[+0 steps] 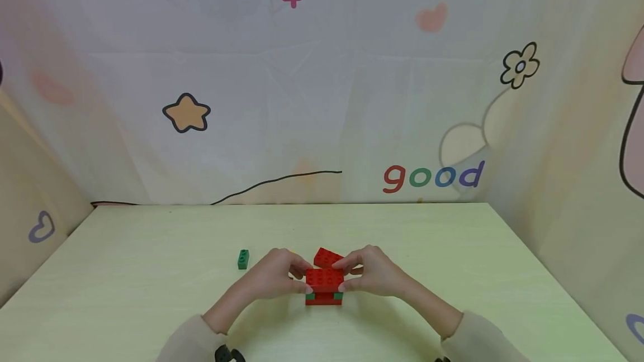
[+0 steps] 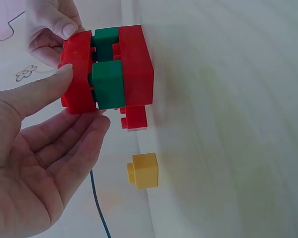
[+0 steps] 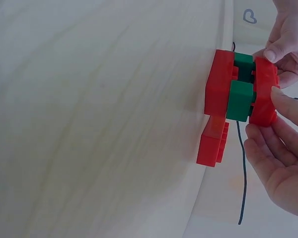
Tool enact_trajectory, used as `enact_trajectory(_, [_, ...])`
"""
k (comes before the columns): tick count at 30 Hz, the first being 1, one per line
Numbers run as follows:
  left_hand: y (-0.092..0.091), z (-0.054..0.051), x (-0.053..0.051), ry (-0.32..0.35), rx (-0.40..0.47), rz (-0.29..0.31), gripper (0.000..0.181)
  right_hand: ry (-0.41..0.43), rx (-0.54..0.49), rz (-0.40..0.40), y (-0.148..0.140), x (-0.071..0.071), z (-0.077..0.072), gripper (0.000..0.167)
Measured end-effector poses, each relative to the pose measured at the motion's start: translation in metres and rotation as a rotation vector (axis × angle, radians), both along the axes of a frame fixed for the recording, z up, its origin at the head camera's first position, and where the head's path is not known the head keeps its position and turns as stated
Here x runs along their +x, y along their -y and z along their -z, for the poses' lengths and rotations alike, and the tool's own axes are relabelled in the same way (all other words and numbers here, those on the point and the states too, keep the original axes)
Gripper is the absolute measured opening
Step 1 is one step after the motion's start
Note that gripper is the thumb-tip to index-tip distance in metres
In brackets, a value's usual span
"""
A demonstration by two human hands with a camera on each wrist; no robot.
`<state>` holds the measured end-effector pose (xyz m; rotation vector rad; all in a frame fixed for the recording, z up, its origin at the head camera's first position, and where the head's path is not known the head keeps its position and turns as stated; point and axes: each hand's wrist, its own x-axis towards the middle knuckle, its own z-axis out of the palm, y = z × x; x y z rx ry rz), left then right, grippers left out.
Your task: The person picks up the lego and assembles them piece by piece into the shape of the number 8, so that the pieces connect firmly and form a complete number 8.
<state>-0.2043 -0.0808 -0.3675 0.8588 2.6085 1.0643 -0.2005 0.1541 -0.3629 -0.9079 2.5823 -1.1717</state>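
Note:
Both hands hold a studded red brick [image 1: 324,278] by its ends, the left hand [image 1: 276,274] at one side and the right hand [image 1: 376,272] at the other. Under it two green bricks stand apart on a lower red brick [image 2: 137,67], which lies on the table. One green brick [image 2: 108,85] is nearer in the left wrist view. A narrow gap, with green studs showing in it, runs between the green bricks and the held brick. Thumbs press its near face, while the other fingers reach round the far side.
Just behind the stack lies another red brick [image 3: 212,144]. A small yellow brick [image 2: 146,171] stands beyond the left hand, mostly hidden in the head view. To the left is a loose green brick [image 1: 244,259]. A printed cloth [image 1: 312,99] hangs behind the pale table [image 1: 151,272].

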Motion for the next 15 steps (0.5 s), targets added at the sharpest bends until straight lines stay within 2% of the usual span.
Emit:
enact_trajectory(8, [-0.0059,-0.0046,0.0012,0.011,-0.037,-0.003,0.032,0.028,-0.006,0.014,-0.0019,0.0009,-0.0005,0.033])
enact_trajectory(15, [-0.0058,-0.0069,0.0009,-0.013,-0.08,0.01,0.031,0.04,0.005,0.02,-0.0007,-0.0002,-0.0012,0.033])
